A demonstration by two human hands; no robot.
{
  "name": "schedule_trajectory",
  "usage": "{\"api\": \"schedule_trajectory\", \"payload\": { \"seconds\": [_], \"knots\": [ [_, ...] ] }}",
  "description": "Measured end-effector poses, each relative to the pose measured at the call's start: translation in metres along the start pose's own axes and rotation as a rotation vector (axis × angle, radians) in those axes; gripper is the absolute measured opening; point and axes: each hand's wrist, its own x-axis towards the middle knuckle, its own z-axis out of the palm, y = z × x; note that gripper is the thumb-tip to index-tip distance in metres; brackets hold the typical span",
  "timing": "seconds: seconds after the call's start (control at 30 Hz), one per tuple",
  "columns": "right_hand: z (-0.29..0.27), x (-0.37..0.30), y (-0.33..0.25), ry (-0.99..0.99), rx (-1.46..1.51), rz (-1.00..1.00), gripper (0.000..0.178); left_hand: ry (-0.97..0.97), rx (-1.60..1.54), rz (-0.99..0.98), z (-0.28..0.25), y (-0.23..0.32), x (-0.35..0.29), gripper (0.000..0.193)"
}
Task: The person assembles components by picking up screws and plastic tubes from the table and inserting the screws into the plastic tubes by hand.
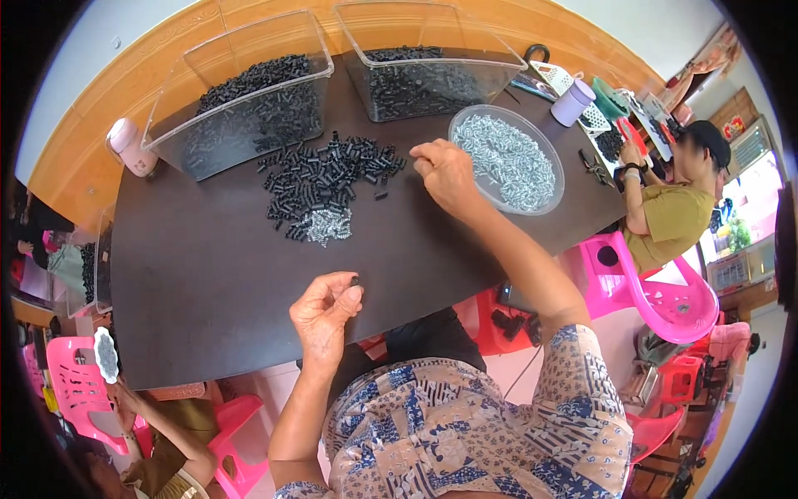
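My left hand [327, 309] is raised over the table's near edge, thumb and fingers pinching a small black cylindrical piece [355, 281]. My right hand [447, 173] hovers farther away, between the heap of black pieces and a round clear tub [559, 179]. Its fingers are curled together; what they hold, if anything, is too small to make out. In that tub lie many small silver screw-like parts [507, 158]. Left of my right hand is the loose pile of black pieces [320, 183], with a small cluster of silver bits [327, 225] at its near side.
Two large clear bins [241, 116] [432, 83] of black pieces stand at the table's [191, 274] far side. A pink bottle [131, 148] is at far left, a lilac cup [573, 103] at far right. People work at right [677, 195] and lower left [166, 441], near pink chairs.
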Motion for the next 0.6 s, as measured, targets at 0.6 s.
{"api": "schedule_trajectory", "payload": {
  "seconds": [0.6],
  "knots": [
    [0.017,0.005,0.001,-0.161,-0.107,0.065,0.011,0.029,0.014,-0.015,0.004,0.003,-0.002,0.017]
  ]
}}
